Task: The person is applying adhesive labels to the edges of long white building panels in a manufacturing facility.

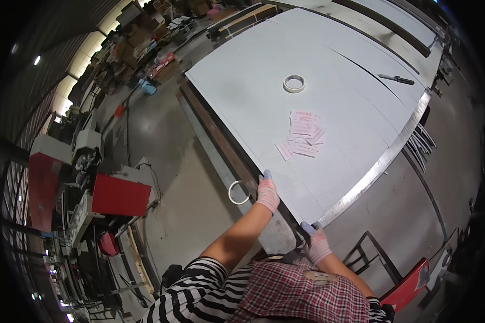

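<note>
A large white panel [242, 107] lies flat in front of me, with a metal strip [364, 183] along its right side. My left hand [268, 195], in a striped glove with bluish fingertips, is closed on the panel's near-left edge, thumb on top and the other fingers mostly hidden. My right hand [317, 241], gloved alike, grips the edge at the near corner; its fingers are partly hidden. On the panel rest a roll of tape [302, 84], several overlapping paper slips [302, 123] with pink print, and a utility knife [397, 79] at the far right.
A white ring [230, 194] hangs beside the bench's rusty beam [215, 132], left of my left hand. Red and white machinery [121, 195] stands on the left. Piled boxes [132, 43] fill the back left. A red chair-like object [409, 285] and dark metal frame [380, 250] are at lower right.
</note>
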Demonstrator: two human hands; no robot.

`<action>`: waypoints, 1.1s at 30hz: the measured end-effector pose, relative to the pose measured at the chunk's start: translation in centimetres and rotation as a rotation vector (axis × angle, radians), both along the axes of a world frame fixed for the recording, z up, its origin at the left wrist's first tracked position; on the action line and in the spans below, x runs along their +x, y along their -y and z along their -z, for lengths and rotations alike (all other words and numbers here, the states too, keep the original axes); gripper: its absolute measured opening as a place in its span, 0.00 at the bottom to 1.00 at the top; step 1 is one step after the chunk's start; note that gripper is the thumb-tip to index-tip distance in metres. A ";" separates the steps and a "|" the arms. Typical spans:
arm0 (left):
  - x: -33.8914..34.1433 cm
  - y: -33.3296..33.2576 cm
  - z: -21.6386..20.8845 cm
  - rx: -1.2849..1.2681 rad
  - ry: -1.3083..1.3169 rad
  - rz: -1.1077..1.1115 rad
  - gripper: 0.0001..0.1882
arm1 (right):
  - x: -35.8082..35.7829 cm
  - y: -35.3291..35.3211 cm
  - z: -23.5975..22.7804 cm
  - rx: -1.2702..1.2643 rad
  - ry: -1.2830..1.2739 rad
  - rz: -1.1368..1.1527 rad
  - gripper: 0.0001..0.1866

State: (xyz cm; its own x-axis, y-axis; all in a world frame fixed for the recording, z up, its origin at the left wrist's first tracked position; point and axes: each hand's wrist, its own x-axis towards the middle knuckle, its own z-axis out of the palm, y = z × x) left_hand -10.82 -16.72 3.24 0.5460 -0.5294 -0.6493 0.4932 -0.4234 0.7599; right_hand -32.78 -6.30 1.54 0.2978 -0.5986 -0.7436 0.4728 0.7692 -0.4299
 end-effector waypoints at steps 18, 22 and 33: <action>2.5 -2.7 -1.1 -0.336 0.627 0.235 0.38 | -3.8 -1.2 -4.0 0.101 0.154 0.130 0.33; 8.1 -1.5 -4.3 -0.273 0.960 0.139 0.45 | -9.9 -5.0 -2.2 0.119 0.146 0.275 0.30; 7.6 -2.6 1.4 0.094 0.981 0.260 0.53 | -16.3 -7.3 -4.8 0.043 0.019 0.383 0.23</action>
State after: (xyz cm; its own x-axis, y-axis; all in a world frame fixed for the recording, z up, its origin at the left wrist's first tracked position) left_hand -3.25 -14.12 1.84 0.7356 -0.6770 -0.0226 -0.4447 -0.5079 0.7378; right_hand -49.09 1.02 6.36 0.0726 -0.6377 -0.7668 0.7372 0.5522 -0.3894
